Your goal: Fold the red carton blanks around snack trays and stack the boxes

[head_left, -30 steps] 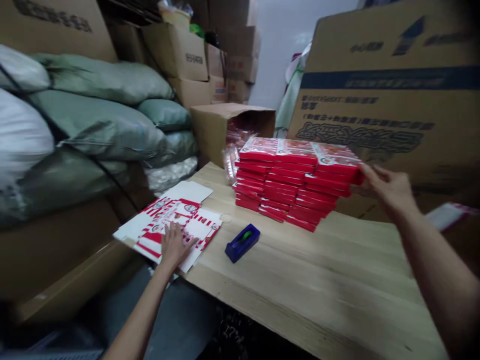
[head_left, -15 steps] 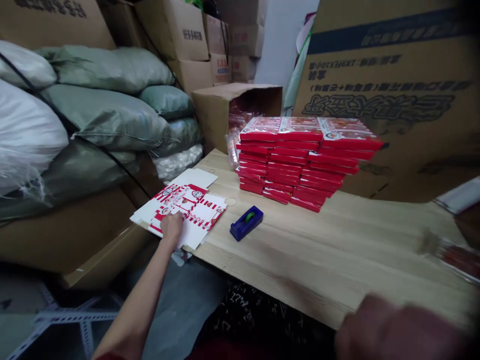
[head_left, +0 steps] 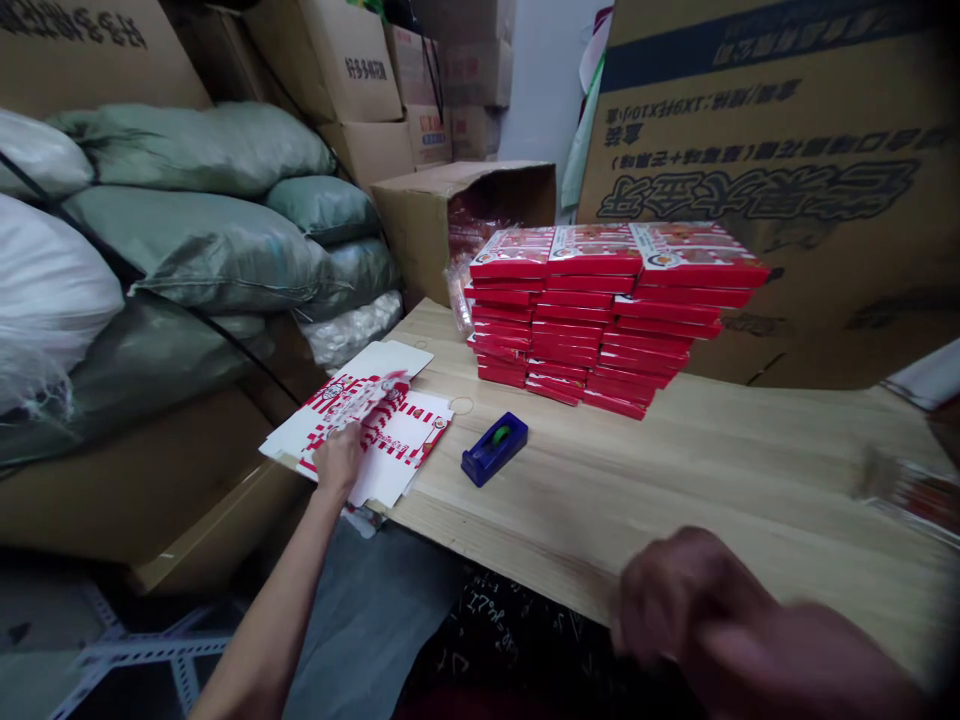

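My left hand (head_left: 339,460) is closed on the edge of a flat printed carton sheet (head_left: 367,402), red and white, which tilts up from the pile. Beneath it spread more flat carton sheets (head_left: 397,470) with white flaps, at the table's left end. To the right of them stands a blue tape dispenser (head_left: 495,448) with a green core. My right hand (head_left: 686,590) is over the table's front edge, blurred by motion; its fingers look curled, but what is in them, if anything, does not show.
Stacked red boxes (head_left: 577,340) stand at the table's back, beside an open cardboard box (head_left: 412,225) with clear plastic packs. A clear pack with red contents (head_left: 919,500) lies at the right of the wooden table (head_left: 675,460). Sacks (head_left: 217,240) are piled left.
My left hand has raised the top carton sheet, which lay flat before. My right hand has come in from the lower right toward the middle of the table's front edge.
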The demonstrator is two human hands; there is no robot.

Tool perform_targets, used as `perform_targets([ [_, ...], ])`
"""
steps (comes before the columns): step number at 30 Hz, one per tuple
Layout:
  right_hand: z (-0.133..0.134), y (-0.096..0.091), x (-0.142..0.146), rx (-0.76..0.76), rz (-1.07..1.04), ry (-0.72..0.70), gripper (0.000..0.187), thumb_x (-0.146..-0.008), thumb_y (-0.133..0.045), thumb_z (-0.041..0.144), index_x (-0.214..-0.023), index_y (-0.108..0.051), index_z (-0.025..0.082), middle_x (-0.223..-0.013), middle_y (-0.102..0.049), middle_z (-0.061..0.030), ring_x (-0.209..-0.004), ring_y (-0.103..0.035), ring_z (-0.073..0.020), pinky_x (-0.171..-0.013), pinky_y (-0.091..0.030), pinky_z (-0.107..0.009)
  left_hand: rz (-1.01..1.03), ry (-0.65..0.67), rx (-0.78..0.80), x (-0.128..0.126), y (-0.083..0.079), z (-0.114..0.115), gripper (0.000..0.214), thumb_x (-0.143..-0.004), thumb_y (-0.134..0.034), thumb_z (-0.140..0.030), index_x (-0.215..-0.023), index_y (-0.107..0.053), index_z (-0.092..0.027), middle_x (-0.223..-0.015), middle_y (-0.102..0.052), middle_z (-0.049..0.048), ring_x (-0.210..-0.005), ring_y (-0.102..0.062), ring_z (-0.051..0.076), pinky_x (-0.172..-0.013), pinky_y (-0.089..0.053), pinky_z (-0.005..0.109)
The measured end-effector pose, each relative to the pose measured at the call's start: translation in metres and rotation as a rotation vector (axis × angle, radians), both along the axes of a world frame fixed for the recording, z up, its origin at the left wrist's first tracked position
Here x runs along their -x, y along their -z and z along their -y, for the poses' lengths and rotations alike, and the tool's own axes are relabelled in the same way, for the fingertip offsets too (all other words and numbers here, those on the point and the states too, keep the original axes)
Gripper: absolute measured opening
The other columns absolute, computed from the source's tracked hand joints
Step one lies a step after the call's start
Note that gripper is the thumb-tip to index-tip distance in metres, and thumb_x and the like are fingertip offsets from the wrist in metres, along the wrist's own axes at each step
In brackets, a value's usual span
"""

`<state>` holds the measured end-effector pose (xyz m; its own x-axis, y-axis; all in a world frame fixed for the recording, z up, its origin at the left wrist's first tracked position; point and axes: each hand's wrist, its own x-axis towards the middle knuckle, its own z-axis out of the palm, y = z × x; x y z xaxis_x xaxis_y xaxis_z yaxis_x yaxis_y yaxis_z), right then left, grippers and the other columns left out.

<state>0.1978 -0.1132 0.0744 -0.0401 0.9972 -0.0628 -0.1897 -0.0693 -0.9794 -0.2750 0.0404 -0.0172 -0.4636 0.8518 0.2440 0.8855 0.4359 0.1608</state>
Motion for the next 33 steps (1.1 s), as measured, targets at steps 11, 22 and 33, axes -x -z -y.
perform_targets([
  [11, -0.021, 0.086, 0.068, 0.291, -0.256, -0.081, 0.067, -0.074, -0.086, 0.058, -0.132, -0.069, 0.028, -0.125, -0.076, -0.0112, -0.114, -0.072, -0.0348, -0.100, -0.055, -0.053, 1.517, 0.370, 0.038, -0.173, -0.002, 0.136, 0.045, -0.098, -0.055, -0.060, -0.115, -0.070, -0.020, -0.094, -0.079, 0.0066, -0.086, -0.075, 0.026, -0.073, -0.059, 0.036],
  [22, 0.019, 0.127, 0.040, 0.266, -0.077, -0.076, 0.041, -0.073, -0.088, 0.052, -0.100, -0.082, 0.021, -0.098, -0.083, -0.0101, -0.102, -0.076, -0.0349, -0.097, -0.058, -0.053, 0.552, 1.002, -0.184, -0.217, -0.043, 0.099, 0.026, -0.095, -0.070, -0.033, -0.118, -0.062, -0.025, -0.168, -0.034, 0.0097, -0.157, -0.020, 0.034, -0.124, -0.028, 0.059],
  [33, 0.023, 0.115, 0.026, 0.460, -0.364, 0.101, 0.058, -0.066, -0.097, 0.038, -0.117, -0.074, 0.024, -0.117, -0.081, -0.0088, -0.108, -0.077, -0.0346, -0.099, -0.059, -0.053, 0.909, 0.812, -0.186, -0.247, -0.011, 0.128, 0.053, -0.095, -0.069, -0.034, -0.142, -0.046, -0.026, -0.171, -0.027, 0.0140, -0.156, -0.031, 0.032, -0.124, -0.031, 0.055],
])
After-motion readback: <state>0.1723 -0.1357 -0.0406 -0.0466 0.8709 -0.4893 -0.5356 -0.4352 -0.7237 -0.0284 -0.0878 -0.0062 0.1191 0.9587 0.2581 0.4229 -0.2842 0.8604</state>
